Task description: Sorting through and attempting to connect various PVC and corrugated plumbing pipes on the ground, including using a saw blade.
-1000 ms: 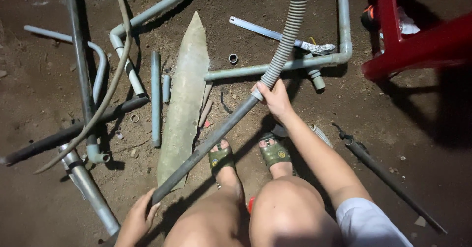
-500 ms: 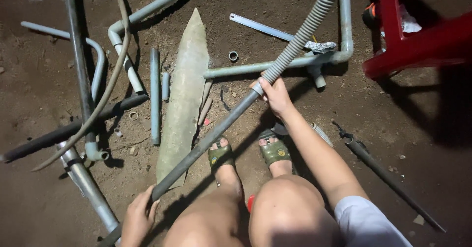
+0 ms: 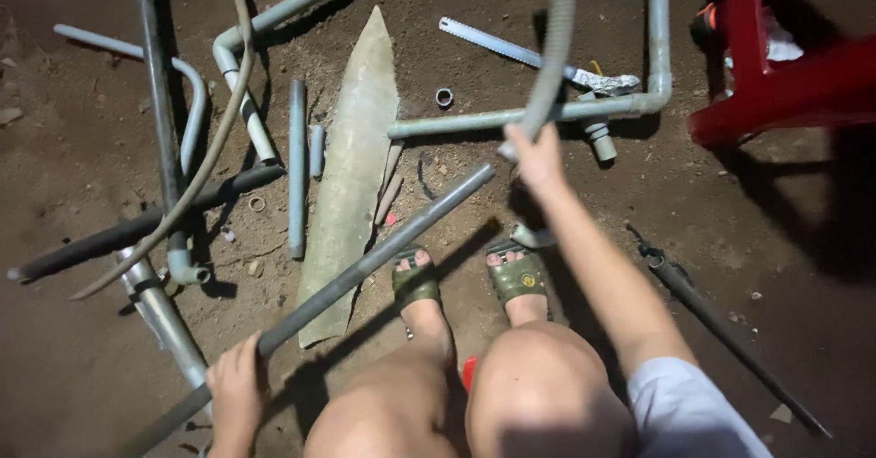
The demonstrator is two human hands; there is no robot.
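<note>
- Grey straight pipe (image 3: 365, 271) is being gripped at its near-left end by the closed left hand (image 3: 235, 390); its long axis is running far-right.
- Corrugated flexible hose (image 3: 557, 47) is being clasped by the right hand (image 3: 537, 152), just beyond the pipe's far tip.

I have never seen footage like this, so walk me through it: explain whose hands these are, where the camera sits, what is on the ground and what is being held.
There is no machine here. A person wears one camera on the head, and it looks down at their own bare knees, their green sandals and both hands.

The left hand grips the near end of a long straight grey metal pipe, which slants up across the picture. The right hand holds a grey ribbed flexible hose that curves up out of view. Hose and pipe end are apart.

The bare dirt ground is strewn with plumbing pieces: a grey plastic pipe run with an elbow bend, short pipe offcuts, a long pointed grey slab, a small ring fitting and a saw blade with a wrapped handle. A red plastic chair stands at the upper right.
</note>
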